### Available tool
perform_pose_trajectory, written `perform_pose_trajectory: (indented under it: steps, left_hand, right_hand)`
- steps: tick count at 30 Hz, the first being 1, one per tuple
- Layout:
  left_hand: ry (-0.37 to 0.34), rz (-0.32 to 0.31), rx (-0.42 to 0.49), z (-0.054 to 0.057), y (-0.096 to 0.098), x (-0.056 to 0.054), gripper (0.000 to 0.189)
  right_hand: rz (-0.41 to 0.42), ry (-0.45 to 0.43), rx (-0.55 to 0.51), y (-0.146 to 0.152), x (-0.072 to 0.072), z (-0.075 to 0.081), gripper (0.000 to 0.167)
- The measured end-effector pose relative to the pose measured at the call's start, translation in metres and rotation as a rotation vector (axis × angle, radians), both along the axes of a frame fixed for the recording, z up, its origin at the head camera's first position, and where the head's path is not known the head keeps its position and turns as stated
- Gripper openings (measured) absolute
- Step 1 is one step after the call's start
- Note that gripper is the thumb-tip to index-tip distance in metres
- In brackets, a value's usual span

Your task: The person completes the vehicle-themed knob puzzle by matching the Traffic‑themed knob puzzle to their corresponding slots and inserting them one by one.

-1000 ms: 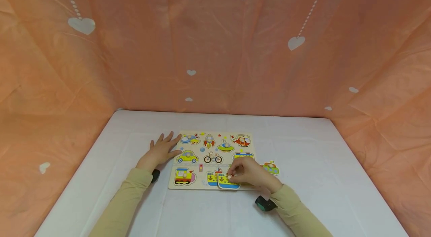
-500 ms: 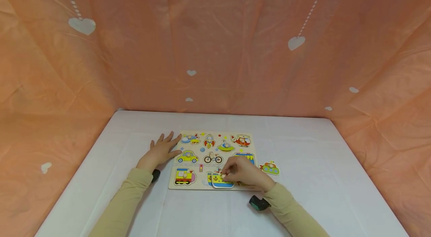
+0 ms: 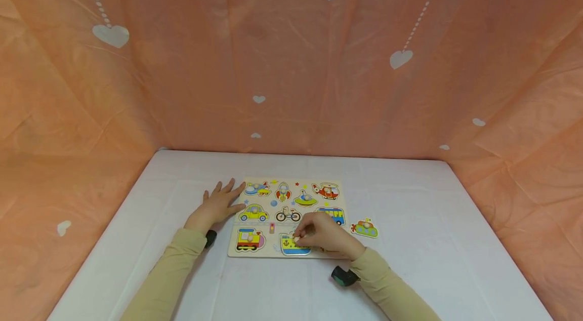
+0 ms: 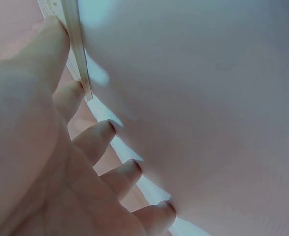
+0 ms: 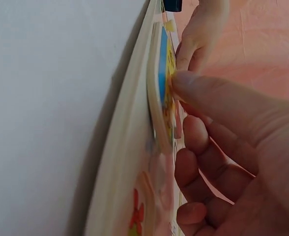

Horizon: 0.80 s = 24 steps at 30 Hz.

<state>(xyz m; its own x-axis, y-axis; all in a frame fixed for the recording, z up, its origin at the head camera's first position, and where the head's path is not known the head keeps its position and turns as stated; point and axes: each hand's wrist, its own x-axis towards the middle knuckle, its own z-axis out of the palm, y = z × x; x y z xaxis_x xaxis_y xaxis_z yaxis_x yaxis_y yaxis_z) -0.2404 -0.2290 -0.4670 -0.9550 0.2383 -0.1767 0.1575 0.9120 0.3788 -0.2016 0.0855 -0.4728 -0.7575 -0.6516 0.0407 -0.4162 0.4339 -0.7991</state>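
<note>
A wooden peg puzzle board (image 3: 268,254) with vehicle pictures lies on the table. My right hand (image 3: 325,234) pinches the knob of a yellow and blue ship puzzle piece (image 3: 291,249) at the board's lower middle. In the right wrist view the ship piece (image 5: 162,73) stands slightly proud of the board's face, thumb at its knob and the other fingers curled behind. My left hand (image 3: 216,207) is spread flat, with thumb and forefinger at the board's left edge. In the left wrist view its fingertips (image 4: 107,127) point along the tabletop beside the board's edge (image 4: 75,44).
A green submarine piece (image 3: 366,228) lies at the board's right edge. Around the ship sit a train (image 3: 249,240), car (image 3: 254,212), bicycle (image 3: 288,214) and bus (image 3: 334,214). The white table (image 3: 410,199) meets an orange curtain (image 3: 291,57) at its back and sides.
My right hand has moved left with the ship piece, which now covers the ship picture on the board. The bus shows more fully. My left hand has stayed in place.
</note>
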Motion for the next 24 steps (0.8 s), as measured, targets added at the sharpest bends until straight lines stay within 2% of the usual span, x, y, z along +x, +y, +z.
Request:
perform_pose_trajectory:
  steps: [24]
  left_hand:
    - [0.001,0.011,0.007,0.0016,0.0007,0.0011,0.072]
  right_hand:
    - [-0.057,-0.030,0.040,-0.0072,0.0006,-0.0005,0.008]
